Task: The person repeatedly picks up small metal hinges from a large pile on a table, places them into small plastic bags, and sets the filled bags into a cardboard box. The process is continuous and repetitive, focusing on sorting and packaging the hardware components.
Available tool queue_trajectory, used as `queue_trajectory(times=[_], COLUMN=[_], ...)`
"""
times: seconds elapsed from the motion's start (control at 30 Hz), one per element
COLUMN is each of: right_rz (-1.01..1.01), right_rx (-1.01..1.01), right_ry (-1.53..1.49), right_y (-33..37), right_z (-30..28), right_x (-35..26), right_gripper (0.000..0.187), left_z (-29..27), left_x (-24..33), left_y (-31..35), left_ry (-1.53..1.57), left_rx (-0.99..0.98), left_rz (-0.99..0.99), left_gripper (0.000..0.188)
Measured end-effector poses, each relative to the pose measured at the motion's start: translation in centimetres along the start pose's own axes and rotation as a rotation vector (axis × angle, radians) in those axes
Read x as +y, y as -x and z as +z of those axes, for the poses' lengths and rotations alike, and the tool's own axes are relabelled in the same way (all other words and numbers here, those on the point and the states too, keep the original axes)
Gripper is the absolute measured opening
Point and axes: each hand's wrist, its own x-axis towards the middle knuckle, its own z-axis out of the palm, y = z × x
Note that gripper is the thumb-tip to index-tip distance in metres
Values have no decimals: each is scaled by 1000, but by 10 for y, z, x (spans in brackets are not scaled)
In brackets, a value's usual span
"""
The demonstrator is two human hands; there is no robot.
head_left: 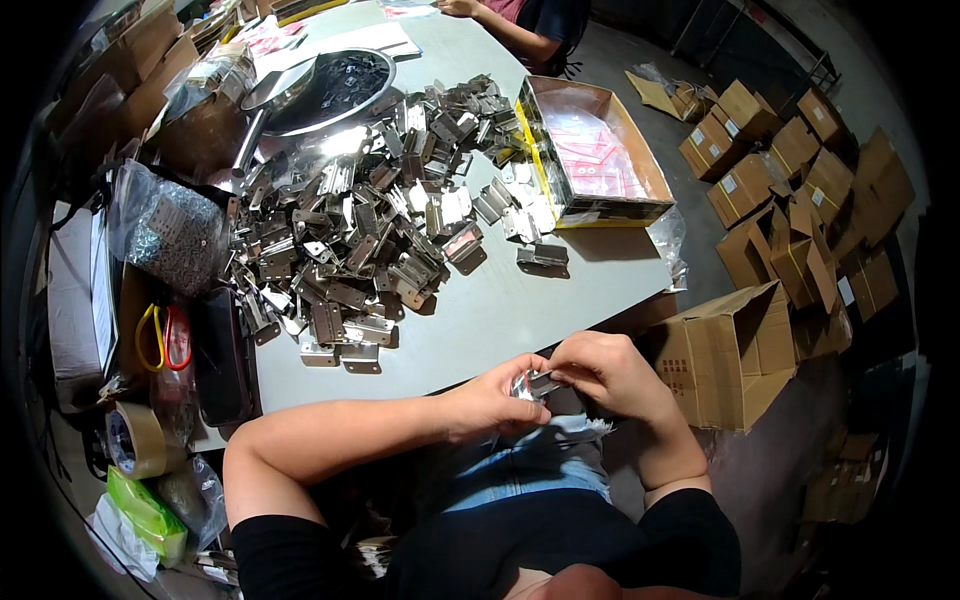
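Observation:
Over my lap at the table's front edge, my left hand (pixel 497 400) is closed around a small shiny metal hinge (pixel 540 384), with a bit of clear, red-marked plastic beside it. My right hand (pixel 612 372) pinches the same piece from the other side, its fingertips partly hiding it. A large heap of similar folded metal hinges (pixel 385 215) covers the table's left and middle. One single hinge (pixel 542 258) lies apart, nearer the right side. An open box (pixel 610 212) of red-printed clear plastic bags (pixel 592 150) stands at the table's right edge.
Behind the heap sits a metal bowl (pixel 388 75) of small black pieces, with a metal scoop (pixel 248 145) at its left. At left are a bag of screws (pixel 170 230), scissors (pixel 178 340) and a tape roll (pixel 140 440). Cardboard boxes (pixel 740 350) stand right; another person (pixel 520 35) sits across.

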Motion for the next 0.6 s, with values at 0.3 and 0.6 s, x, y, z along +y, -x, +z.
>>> queue_trajectory(times=[0.3,0.6], right_rz=[52,-109], right_rx=[-204,342], right_ry=[-161,415], right_y=[-17,-60], right_z=[7,-9], right_x=[-12,82], right_gripper=[18,21], left_z=[1,-4], left_x=[-3,-9], left_y=[-2,-5], left_ry=[-191,-130], left_rx=[-49,-39], left_rz=[51,14], left_gripper=[41,47])
